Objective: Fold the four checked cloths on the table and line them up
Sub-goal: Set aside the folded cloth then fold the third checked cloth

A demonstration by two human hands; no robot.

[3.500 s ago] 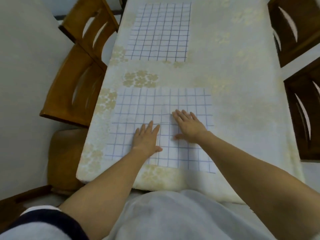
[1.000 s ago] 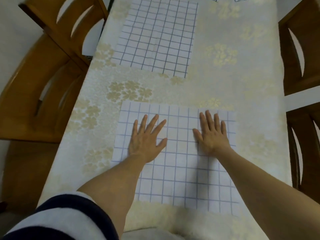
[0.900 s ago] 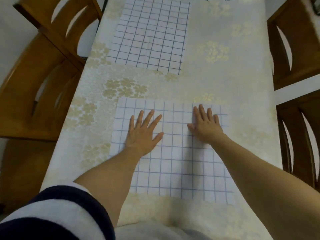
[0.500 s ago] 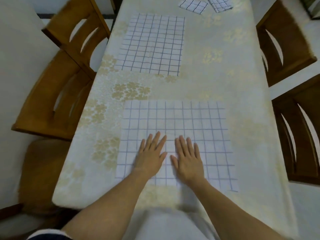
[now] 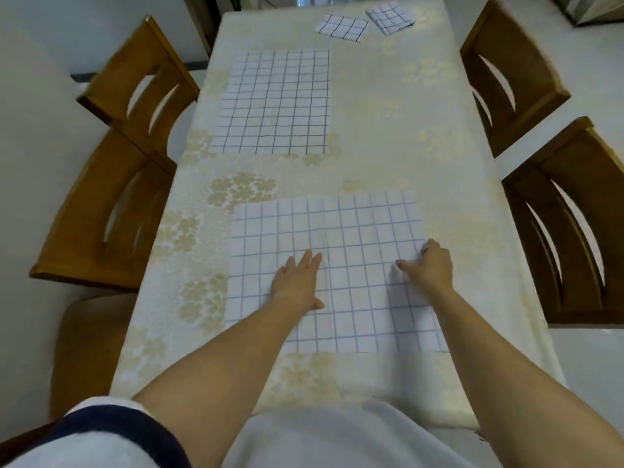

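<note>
A white cloth with a blue check (image 5: 354, 224) lies spread flat on the near part of the table. My left hand (image 5: 299, 282) presses flat on its middle, fingers straight. My right hand (image 5: 429, 265) sits at the cloth's right edge with its fingers curled onto the fabric there. A second spread checked cloth (image 5: 275, 103) lies farther back on the left. Two small folded checked cloths (image 5: 341, 27) (image 5: 390, 13) rest side by side at the far end.
The table wears a cream tablecloth with gold flowers (image 5: 388, 146). Two wooden chairs stand on the left (image 5: 111, 211) (image 5: 148, 86) and two on the right (image 5: 570, 224) (image 5: 506, 72). My lap is against the near table edge.
My right hand has slid from the middle of the near cloth out to its right edge and curled its fingers there. My left hand stays flat near the centre. The view has pulled back.
</note>
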